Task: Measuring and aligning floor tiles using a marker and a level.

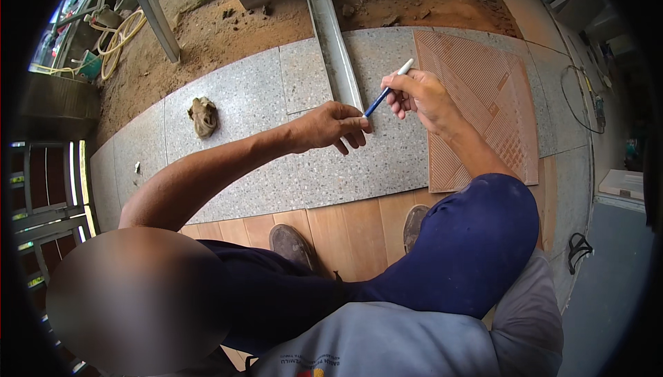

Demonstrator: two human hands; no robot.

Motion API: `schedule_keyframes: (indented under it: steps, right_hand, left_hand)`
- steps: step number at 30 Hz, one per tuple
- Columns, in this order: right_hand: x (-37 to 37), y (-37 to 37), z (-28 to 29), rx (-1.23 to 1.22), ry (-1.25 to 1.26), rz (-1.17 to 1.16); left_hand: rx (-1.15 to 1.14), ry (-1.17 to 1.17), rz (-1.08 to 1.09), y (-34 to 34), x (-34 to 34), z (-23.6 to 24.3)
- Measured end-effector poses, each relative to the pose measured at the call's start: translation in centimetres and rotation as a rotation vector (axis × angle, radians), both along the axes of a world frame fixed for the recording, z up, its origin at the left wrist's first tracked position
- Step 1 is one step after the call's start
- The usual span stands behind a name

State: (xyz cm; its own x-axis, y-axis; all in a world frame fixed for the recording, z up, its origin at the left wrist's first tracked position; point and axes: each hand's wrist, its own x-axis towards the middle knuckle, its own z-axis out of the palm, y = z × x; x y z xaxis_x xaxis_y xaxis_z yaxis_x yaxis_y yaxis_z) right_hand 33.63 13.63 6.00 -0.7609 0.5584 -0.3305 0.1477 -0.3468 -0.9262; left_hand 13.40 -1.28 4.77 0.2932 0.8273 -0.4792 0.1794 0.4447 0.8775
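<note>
A slim blue marker (pixel 384 93) with a white end slants between my two hands. My right hand (pixel 427 100) grips its upper part between thumb and fingers. At the lower blue end, the thumb and index finger of my left hand (pixel 331 125) pinch it, the other fingers hanging loosely. Beneath my right forearm lies an orange-brown tile (pixel 483 114), its ridged side up, on grey speckled tiles (pixel 235 176). Just beyond my left hand, a long metal bar (pixel 330 31) runs away across the tiles and over the soil.
A crumpled, dirty cloth (pixel 202 116) lies on the tiles to the left. Bare soil (pixel 262 38) with rubble borders their far side, where a metal post (pixel 153 11) stands. Wood-look planks (pixel 345 232) lie under my shoes. A yellow hose (pixel 123 42) hangs far left; a black strap (pixel 579 251) lies right.
</note>
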Motion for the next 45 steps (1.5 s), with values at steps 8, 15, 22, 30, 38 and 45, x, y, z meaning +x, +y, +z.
schedule_keyframes:
  steps: [8,15,22,30,38,45]
  right_hand:
    - [-0.1,-0.3,-0.6,-0.022,0.028,-0.049]
    - [-0.3,0.0,-1.3,-0.015,0.044,-0.034]
    - [6.6,0.7,-2.4,0.419,-0.391,0.099]
    - [23.9,-3.3,-11.6,0.547,-1.095,0.299]
    - [47.5,-13.9,-17.1,0.601,-1.46,0.153]
    - [43.6,-13.4,-13.8,0.588,-1.099,0.029]
  left_hand:
    - [0.006,0.033,0.05,-0.2,0.1,-0.4]
    - [-0.006,0.077,0.019,0.0,-0.1,-0.6]
    - [0.037,0.277,-0.255,-0.4,-0.6,-1.5]
    - [-0.141,0.599,-0.067,-0.2,-9.2,-6.7]
    - [-0.03,0.783,-0.013,-0.3,-16.0,-10.8]
    - [-0.147,0.913,-0.103,-1.4,-17.5,-10.2]
